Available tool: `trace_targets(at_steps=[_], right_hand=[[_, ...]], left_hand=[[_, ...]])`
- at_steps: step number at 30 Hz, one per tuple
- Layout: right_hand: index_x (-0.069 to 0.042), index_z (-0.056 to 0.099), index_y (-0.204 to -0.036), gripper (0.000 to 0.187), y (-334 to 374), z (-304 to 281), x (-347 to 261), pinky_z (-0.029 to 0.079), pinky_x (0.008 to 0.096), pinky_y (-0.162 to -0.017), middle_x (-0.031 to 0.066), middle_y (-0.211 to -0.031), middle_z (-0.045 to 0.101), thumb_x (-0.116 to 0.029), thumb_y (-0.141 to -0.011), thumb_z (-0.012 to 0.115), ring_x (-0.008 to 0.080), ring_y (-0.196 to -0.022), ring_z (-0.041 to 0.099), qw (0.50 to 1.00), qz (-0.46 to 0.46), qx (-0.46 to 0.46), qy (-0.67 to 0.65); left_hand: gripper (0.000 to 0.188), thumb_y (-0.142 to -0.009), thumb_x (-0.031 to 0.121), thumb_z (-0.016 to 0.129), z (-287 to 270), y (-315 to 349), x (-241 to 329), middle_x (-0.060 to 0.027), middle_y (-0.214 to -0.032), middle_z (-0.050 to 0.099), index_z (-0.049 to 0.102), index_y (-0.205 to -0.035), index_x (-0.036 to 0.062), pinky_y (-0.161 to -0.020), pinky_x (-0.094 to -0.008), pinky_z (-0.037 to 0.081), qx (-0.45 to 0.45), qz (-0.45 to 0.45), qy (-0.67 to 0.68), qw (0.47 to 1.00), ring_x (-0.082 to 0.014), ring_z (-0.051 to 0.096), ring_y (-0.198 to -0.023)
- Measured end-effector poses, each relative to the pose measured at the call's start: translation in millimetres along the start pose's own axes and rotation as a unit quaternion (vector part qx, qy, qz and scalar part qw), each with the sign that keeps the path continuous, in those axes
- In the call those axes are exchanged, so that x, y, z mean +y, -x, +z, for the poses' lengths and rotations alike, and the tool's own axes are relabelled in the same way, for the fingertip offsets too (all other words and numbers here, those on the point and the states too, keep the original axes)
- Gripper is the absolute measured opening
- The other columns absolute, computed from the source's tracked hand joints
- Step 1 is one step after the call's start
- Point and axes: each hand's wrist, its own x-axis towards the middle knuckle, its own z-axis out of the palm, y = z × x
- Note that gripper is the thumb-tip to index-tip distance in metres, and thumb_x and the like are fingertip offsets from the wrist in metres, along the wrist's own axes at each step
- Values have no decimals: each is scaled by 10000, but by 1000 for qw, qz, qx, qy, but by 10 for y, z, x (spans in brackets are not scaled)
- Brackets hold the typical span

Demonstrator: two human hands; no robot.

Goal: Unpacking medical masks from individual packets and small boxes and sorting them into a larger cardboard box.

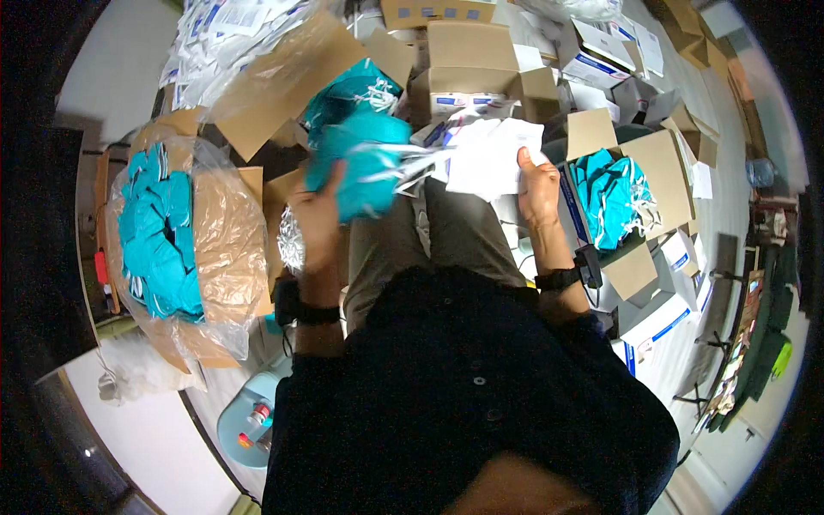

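Note:
My left hand (319, 210), smeared by motion, is closed on a bundle of teal face masks (365, 163) with white straps, held over my lap. The straps stretch right, toward the white sheets. My right hand (539, 190) grips a sheaf of thin white sheets (489, 159) by its right edge, thumb on top. Whether they are paper leaflets or flat bags I cannot tell. Just beyond my left hand, more teal masks with white straps (375, 93) lie in an open carton. A cardboard box (657, 172) to the right of my right hand holds another teal bundle (605, 202).
A large plastic-lined carton (227, 232) of teal masks (159, 240) stands at left. Ahead is an open cardboard box (470, 53); white printed packets (232, 34) are heaped at far left. White cartons (657, 313) crowd the right. A blue bin (243, 412) holds a bottle.

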Motion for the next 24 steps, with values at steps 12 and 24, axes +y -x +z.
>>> trace_targets(at_steps=[12,24], right_hand=[[-37,606,-1091,346,274,-291,1133,472,332,-868,88,-1106,613,-217,-805,679,194,-968,580,964,40,-134,228],[49,651,-1012,263,600,-109,99,470,246,-689,21,-789,650,-12,-764,716,100,-736,565,984,124,-49,120]], left_hand=[[405,-724,36,752,1946,363,757,-77,-1012,647,599,-1096,0,-825,-313,485,-285,-91,166,940,-171,612,-900],[793,-668,367,818,2706,227,665,-193,-1222,566,481,-1274,-18,-953,-361,427,-603,145,-127,774,-260,534,-1159]])
